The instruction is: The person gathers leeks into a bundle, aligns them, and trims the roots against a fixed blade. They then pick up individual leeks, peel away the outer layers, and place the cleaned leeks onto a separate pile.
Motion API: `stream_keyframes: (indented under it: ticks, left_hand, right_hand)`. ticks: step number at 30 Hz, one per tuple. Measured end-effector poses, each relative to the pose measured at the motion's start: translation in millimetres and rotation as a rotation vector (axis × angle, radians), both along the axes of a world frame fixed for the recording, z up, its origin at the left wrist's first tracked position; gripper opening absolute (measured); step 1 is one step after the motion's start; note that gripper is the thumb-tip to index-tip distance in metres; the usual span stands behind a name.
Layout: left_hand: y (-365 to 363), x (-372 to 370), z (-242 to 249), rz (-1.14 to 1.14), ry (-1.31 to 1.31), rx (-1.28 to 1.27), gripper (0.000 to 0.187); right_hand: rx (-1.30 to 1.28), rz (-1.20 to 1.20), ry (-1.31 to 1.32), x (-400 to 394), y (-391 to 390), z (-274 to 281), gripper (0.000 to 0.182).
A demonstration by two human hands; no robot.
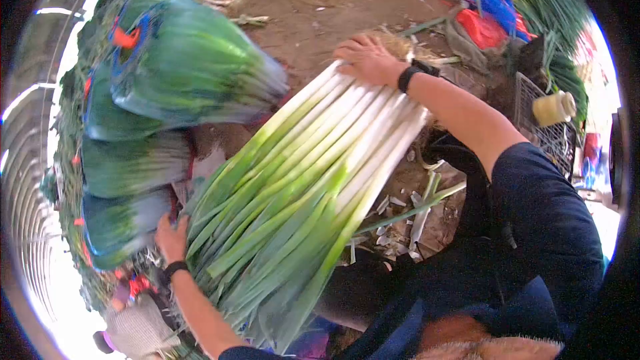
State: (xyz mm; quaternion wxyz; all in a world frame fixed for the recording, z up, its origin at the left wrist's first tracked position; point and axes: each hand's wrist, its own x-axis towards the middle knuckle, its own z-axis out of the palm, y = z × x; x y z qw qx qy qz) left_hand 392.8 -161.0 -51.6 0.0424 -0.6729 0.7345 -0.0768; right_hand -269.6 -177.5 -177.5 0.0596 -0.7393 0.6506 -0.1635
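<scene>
A wide bundle of long green onions (300,180) slants across the middle of the head view, white stems at the upper right and green leaves at the lower left. My right hand (370,60) is closed over the white root end, with its palm and fingers on the stems. At the leafy end, my left hand (173,239) grips the bundle's left edge; part of its fingers is hidden. Both wrists carry dark bands.
Several wrapped bundles of greens (193,60) are stacked on the left. On the right stands a plastic crate (533,140) with a pale roll (555,108) on it. Peeled scraps (420,217) litter the dirt floor (313,0). Another person (140,323) is at lower left.
</scene>
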Motion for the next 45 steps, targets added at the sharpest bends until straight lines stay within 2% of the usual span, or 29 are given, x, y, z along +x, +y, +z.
stream_keyframes:
  ticks: [2, 5, 7, 9, 12, 13, 15, 17, 18, 19, 21, 22, 24, 26, 28, 30, 31, 33, 35, 37, 39, 41, 45]
  left_hand:
    - [-18, -9, 23, -0.019, -0.061, 0.017, 0.060]
    - [-36, -82, 78, -0.163, -0.193, 0.014, 0.056]
    - [-40, -168, 88, -0.255, 0.104, 0.351, 0.056]
    - [-52, -192, 38, -0.509, 0.237, 0.333, 0.055]
    - [-42, -240, -23, -0.459, 0.105, 0.480, 0.054]
    - [-41, -241, -30, -0.464, 0.113, 0.500, 0.054]
    - [-39, -239, -44, -0.425, 0.107, 0.383, 0.053]
    - [-41, -245, -49, -0.381, 0.061, 0.468, 0.052]
    - [-46, -242, -57, -0.418, 0.190, 0.475, 0.053]
    - [-49, -239, -55, -0.457, 0.317, 0.456, 0.053]
    - [-51, -245, -48, -0.420, 0.232, 0.432, 0.056]
    - [-48, -247, -46, -0.377, 0.211, 0.461, 0.058]
    - [-43, -248, -43, -0.326, 0.157, 0.501, 0.061]
    - [-41, -248, -41, -0.329, 0.167, 0.476, 0.061]
    - [-43, -250, -49, -0.339, 0.175, 0.473, 0.061]
    - [-45, -245, -48, -0.332, 0.292, 0.499, 0.062]
    - [-43, -245, -43, -0.325, 0.289, 0.482, 0.062]
    - [-40, -257, -34, -0.303, 0.143, 0.470, 0.064]
    - [-35, -255, -30, -0.299, 0.158, 0.444, 0.068]
    - [-31, -256, -31, -0.319, 0.111, 0.384, 0.072]
    - [-30, -258, -26, -0.265, 0.061, 0.406, 0.074]
    - [-22, -264, -15, -0.218, -0.042, 0.316, 0.076]
    - [16, -255, 36, -0.213, -0.039, 0.262, 0.072]
  right_hand:
    - [-0.040, 0.046, -0.016, 1, 1, 2, 0.043]
    - [-0.076, 0.036, -0.071, 1, 2, 4, 0.041]
    - [-0.101, 0.015, -0.061, 0, 1, -1, 0.039]
    - [-0.058, 0.023, -0.054, 1, 2, 4, 0.037]
    - [0.009, -0.091, -0.124, 1, 1, 10, 0.038]
    - [0.063, -0.156, -0.164, 1, 3, 12, 0.038]
    - [0.074, -0.163, -0.153, -4, 4, 8, 0.040]
    - [-0.056, -0.170, -0.159, -1, -2, -11, 0.047]
    - [0.051, -0.159, -0.137, 1, -4, -2, 0.050]
    - [0.048, -0.144, -0.146, 8, -2, -9, 0.050]
    - [0.079, -0.144, -0.142, 0, -8, 7, 0.054]
    - [0.234, -0.116, -0.188, -6, -6, 19, 0.060]
    - [0.221, -0.157, -0.180, -12, -10, 32, 0.062]
    - [0.287, -0.145, -0.100, -14, -21, 22, 0.066]
    - [0.280, -0.155, -0.101, -9, -19, 11, 0.068]
    - [0.253, -0.147, -0.101, 2, -17, 7, 0.069]
    - [0.321, -0.144, -0.052, 5, -18, 13, 0.068]
    - [0.423, -0.145, 0.062, 0, -27, 38, 0.065]
    - [0.343, -0.165, 0.090, 6, -15, 47, 0.062]
    - [0.124, -0.189, -0.001, 15, 6, 62, 0.061]
    - [0.055, -0.150, -0.129, 33, 47, 81, 0.055]
    - [-0.097, -0.135, -0.171, 52, 83, 73, 0.052]
    - [-0.203, -0.048, -0.258, 64, 143, 76, 0.049]
